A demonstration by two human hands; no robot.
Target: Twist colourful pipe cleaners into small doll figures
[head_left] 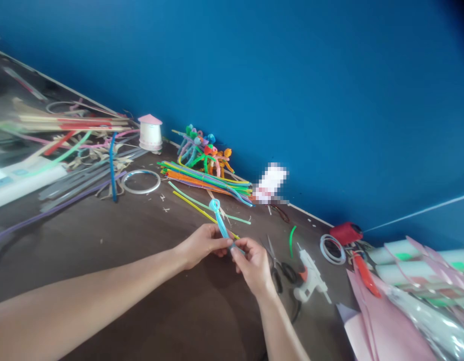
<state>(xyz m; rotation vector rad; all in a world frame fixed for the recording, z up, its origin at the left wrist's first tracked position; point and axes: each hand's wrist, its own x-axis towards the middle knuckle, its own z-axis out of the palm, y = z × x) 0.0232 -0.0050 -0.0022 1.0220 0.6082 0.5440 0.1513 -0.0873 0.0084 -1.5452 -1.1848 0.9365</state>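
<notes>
Between my two hands is a light blue pipe cleaner (221,224), bent into a round loop at its top with strands running down together. My left hand (207,243) pinches the strands from the left. Just below, my right hand (252,263) grips the lower end between thumb and fingers. The lowest tip is hidden by my fingers. Behind the loop lie a yellow pipe cleaner (194,206) and a pale green one (235,217) on the dark table (141,311).
A bundle of coloured pipe cleaners (205,181) lies before several small pipe-cleaner figures (207,150). To the right are scissors (279,265), a glue gun (311,278), a red thread spool (345,233) and pink sheets (390,321). A paper cup house (150,134) and a ring (141,182) stand left.
</notes>
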